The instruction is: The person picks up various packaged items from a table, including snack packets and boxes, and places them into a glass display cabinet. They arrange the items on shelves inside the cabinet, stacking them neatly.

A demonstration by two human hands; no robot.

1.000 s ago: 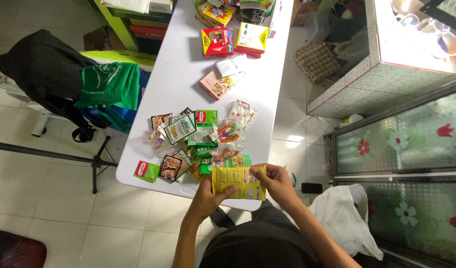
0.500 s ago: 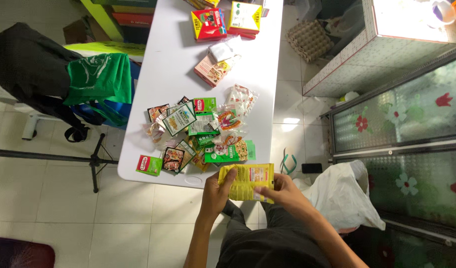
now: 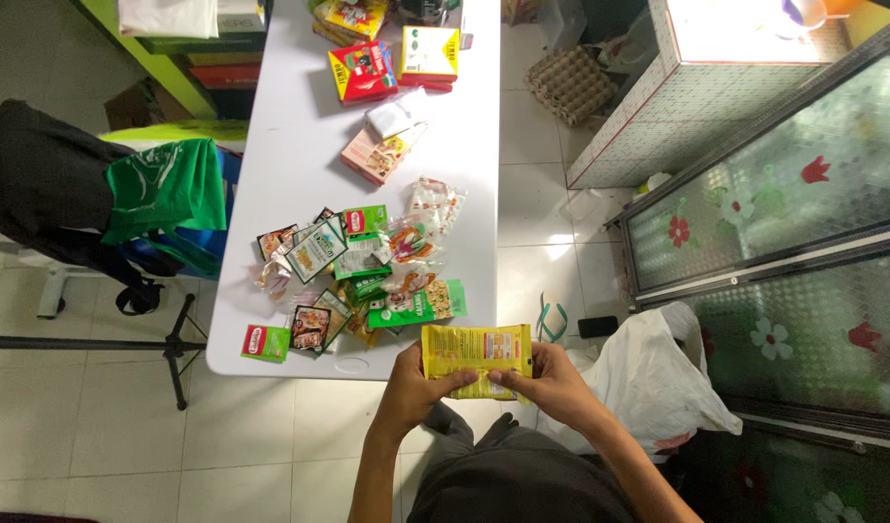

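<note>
The left hand (image 3: 413,387) pinches the lower left edge of the flat yellow foil packet (image 3: 477,354), held in the air just off the near edge of the white desk (image 3: 299,145). The right hand (image 3: 551,380) pinches its lower right edge, wrist bent inward. The person would do well to keep both grips on the edges, so the packet stays flat.

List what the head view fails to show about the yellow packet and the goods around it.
- Yellow packet: lower edge hidden by the fingers of the left hand and right hand.
- Pile of sachets: overlapping, lower ones covered; print too small.
- Boxes at the white table's far end: cut off by the top edge.
</note>
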